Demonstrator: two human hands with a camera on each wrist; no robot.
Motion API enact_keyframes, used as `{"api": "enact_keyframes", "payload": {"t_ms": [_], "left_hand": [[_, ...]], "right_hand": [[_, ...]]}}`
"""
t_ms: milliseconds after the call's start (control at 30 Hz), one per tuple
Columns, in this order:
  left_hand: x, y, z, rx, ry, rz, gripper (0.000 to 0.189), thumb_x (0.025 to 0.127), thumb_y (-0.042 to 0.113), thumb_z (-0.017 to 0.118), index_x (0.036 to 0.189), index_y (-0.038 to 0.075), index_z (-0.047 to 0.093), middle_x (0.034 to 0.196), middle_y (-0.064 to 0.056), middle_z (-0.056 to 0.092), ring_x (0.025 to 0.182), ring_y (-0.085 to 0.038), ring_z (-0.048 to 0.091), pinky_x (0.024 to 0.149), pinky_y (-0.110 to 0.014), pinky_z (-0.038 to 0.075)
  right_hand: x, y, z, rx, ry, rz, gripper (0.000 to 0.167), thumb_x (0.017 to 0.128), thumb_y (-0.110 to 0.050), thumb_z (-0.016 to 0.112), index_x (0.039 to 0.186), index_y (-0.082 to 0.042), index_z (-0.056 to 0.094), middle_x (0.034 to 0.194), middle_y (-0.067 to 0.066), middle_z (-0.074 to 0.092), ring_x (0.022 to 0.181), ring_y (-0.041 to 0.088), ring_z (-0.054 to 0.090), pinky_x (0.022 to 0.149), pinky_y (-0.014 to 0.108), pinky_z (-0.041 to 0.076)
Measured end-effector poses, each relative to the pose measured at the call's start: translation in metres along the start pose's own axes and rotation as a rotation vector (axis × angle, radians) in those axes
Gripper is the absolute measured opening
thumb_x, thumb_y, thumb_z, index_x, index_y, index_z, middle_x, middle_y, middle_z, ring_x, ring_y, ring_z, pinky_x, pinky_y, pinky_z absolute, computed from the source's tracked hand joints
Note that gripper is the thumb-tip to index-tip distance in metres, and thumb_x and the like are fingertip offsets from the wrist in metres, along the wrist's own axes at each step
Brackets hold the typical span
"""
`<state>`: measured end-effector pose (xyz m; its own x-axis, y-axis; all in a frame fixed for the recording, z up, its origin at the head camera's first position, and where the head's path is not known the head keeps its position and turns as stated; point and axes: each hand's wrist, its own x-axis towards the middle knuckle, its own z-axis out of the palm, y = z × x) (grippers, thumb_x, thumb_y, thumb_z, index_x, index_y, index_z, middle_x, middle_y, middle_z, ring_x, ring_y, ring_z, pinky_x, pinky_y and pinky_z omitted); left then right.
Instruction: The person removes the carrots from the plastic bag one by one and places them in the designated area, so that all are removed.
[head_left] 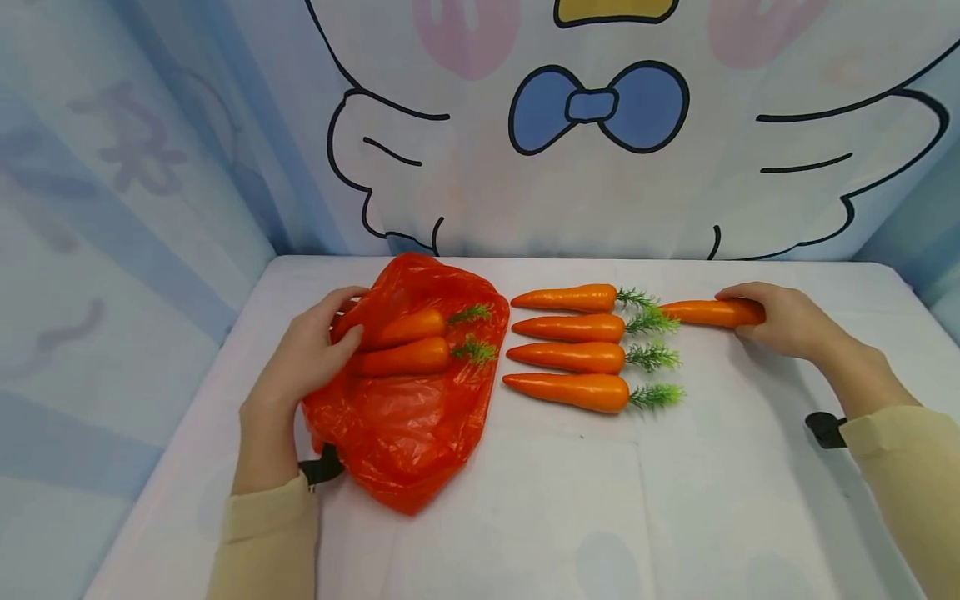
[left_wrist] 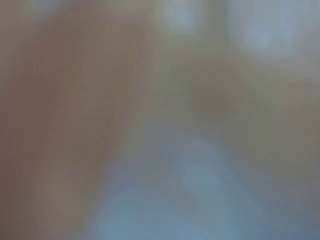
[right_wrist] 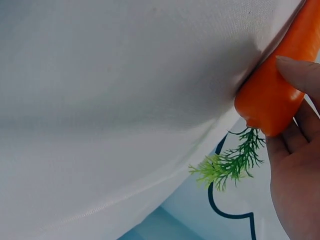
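Observation:
On the left side of the table, my left hand (head_left: 309,350) grips the left edge of a crumpled red plastic bag (head_left: 405,433), thumb on top. Two orange carrots, an upper one (head_left: 412,327) and a lower one (head_left: 408,358), lie at the bag with green tops to the right; their tips are hidden. My right hand (head_left: 787,321) holds another carrot (head_left: 705,312) by its thick end, its narrow end pointing left. The right wrist view shows thumb and fingers round this carrot (right_wrist: 267,102), with its green top (right_wrist: 232,162) hanging free. The left wrist view is a blur.
Several carrots (head_left: 570,357) lie in a stacked column mid-table, tips left and green tops right, beside the bag. The held carrot's tip reaches their tops. A white cloth (head_left: 570,500) covers the table. Behind it hangs a printed curtain (head_left: 600,200) with a blue bow.

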<state>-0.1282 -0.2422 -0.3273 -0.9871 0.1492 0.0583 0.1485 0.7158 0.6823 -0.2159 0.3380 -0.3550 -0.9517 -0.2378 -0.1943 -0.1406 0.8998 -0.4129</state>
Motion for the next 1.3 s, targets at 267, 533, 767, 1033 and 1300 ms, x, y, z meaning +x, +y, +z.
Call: {"api": "enact_keyframes", "payload": {"t_ms": [267,533,767,1033,1300], "left_hand": [[0.004,-0.002,0.004,-0.006,-0.014,-0.007,0.049,0.101,0.009,0.054,0.149,0.01,0.043,0.132,-0.018,0.056,0.112,-0.035,0.056,0.1,-0.057,0.047],[0.005,-0.001,0.007,-0.014,-0.021,-0.01,0.049,0.102,0.01,0.053,0.15,0.01,0.042,0.134,-0.019,0.055,0.114,-0.036,0.056,0.102,-0.056,0.046],[0.004,0.001,0.006,-0.005,-0.013,-0.017,0.05,0.102,0.009,0.053,0.15,0.01,0.042,0.134,-0.019,0.055,0.114,-0.037,0.056,0.101,-0.056,0.047],[0.004,0.0,0.006,-0.006,-0.008,-0.019,0.049,0.102,0.009,0.053,0.149,0.011,0.042,0.133,-0.019,0.055,0.112,-0.036,0.056,0.1,-0.056,0.048],[0.004,0.001,0.006,-0.012,-0.015,-0.036,0.049,0.102,0.009,0.053,0.15,0.011,0.042,0.134,-0.018,0.055,0.114,-0.036,0.056,0.101,-0.056,0.047]], "right_hand": [[-0.003,0.001,-0.002,-0.019,-0.001,-0.014,0.054,0.089,0.002,0.067,0.139,0.007,0.047,0.138,0.037,0.041,0.119,0.054,0.039,0.103,0.074,0.029],[-0.006,0.002,-0.003,-0.016,-0.004,-0.01,0.056,0.089,0.0,0.068,0.14,0.005,0.047,0.139,0.037,0.04,0.12,0.055,0.037,0.103,0.074,0.029],[-0.008,0.0,-0.007,-0.021,0.013,-0.019,0.059,0.089,-0.003,0.07,0.142,0.003,0.046,0.142,0.036,0.037,0.123,0.055,0.035,0.103,0.075,0.029],[-0.01,-0.013,-0.015,-0.012,0.068,-0.089,0.058,0.089,-0.007,0.071,0.142,-0.001,0.048,0.146,0.033,0.037,0.129,0.054,0.033,0.101,0.077,0.027],[-0.009,-0.047,-0.018,-0.012,0.146,-0.199,0.058,0.088,-0.006,0.074,0.141,-0.001,0.051,0.144,0.031,0.043,0.129,0.052,0.038,0.101,0.073,0.031]]}}
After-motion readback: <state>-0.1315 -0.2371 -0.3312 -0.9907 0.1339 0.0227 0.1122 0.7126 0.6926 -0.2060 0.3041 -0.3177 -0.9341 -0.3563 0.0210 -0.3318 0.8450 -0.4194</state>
